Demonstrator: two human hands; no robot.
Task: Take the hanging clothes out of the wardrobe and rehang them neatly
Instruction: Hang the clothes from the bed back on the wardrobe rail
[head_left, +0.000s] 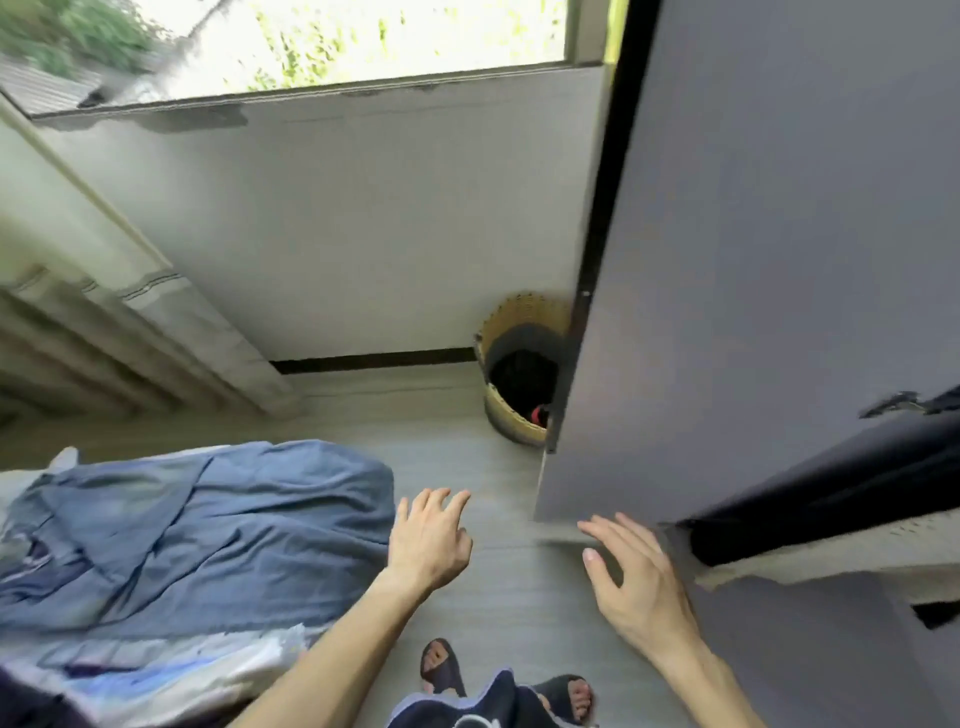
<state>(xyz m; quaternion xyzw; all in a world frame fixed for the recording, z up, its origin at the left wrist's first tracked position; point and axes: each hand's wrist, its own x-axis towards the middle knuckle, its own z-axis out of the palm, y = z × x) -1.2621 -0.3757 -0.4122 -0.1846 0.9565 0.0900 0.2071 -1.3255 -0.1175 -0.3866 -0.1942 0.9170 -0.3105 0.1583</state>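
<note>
The dark grey wardrobe door (753, 260) fills the right side and stands swung open toward me. Below its lower edge a dark opening (831, 499) shows, with something dark inside that I cannot make out. My right hand (639, 587) hovers just under the door's bottom corner, fingers spread and holding nothing. My left hand (428, 535) is out over the floor to the left of the door, fingers loosely spread and holding nothing. A blue garment (197, 525) lies crumpled on the bed at the left, over white and pale blue cloth (171, 670).
A woven basket (511, 410) with dark items stands on the floor against the wall, partly behind the door's edge. A curtain (119, 332) hangs at the left under the window (311, 41). My feet in dark sandals (441, 670) stand on the grey floor (457, 457).
</note>
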